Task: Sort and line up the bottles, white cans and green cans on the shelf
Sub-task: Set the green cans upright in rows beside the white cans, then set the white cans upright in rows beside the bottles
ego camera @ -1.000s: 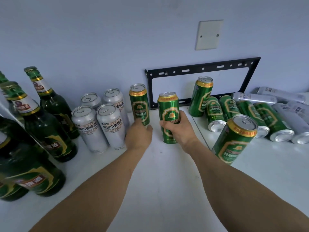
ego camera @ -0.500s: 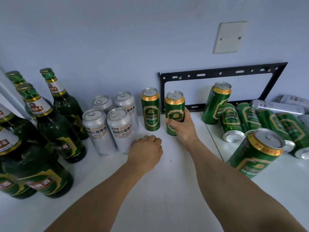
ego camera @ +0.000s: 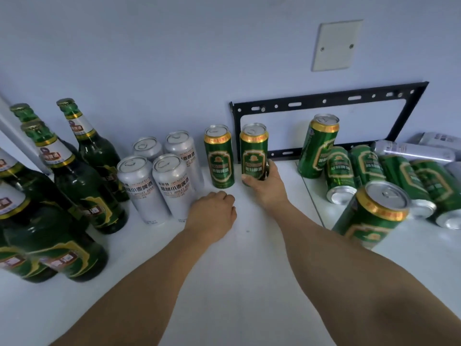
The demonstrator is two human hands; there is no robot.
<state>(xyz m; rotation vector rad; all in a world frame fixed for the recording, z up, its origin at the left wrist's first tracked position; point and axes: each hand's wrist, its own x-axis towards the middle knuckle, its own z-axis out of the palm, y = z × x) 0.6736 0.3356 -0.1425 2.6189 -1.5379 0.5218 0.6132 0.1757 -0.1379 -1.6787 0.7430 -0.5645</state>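
Green can point(ego camera: 253, 151) stands upright on the white shelf point(ego camera: 244, 283), just right of a second green can point(ego camera: 219, 158), also upright, with a narrow gap between them. Right hand point(ego camera: 268, 187): grip clamped round the first can's lower half, thumb in front. Left hand point(ego camera: 213, 216) rests on the shelf beside the white cans point(ego camera: 159, 186), fingers curled under, gripping nothing.

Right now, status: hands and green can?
Right hand grips held green can, upright beside placed green can. Left hand curled, empty, on shelf. Toppled green cans at right, not in the way.
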